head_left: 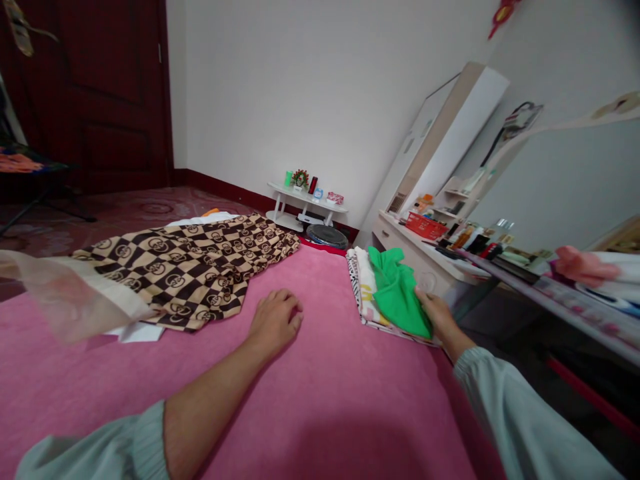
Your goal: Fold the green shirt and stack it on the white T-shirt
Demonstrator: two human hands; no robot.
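Note:
My left hand [277, 320] rests on the pink bedspread [320, 387], fingers loosely bent and holding nothing. To its left lies a brown and beige checkered garment [195, 267] with a pale sheer part [75, 293] spreading toward the left edge. On the right side of the bed is a small stack of folded clothes [367, 293], white with black and yellow patterns. A crumpled green garment [397, 293] lies on top of this stack. My right hand [436, 312] grips the green garment's right edge; part of its fingers is hidden.
Along the right stands a white dressing table [400, 237] with a red basket [425, 225], bottles and a mirror [565, 180]. Beyond the bed are a low white shelf [310, 197] and a dark round object [327, 235]. A dark red door [100, 93] is at the left.

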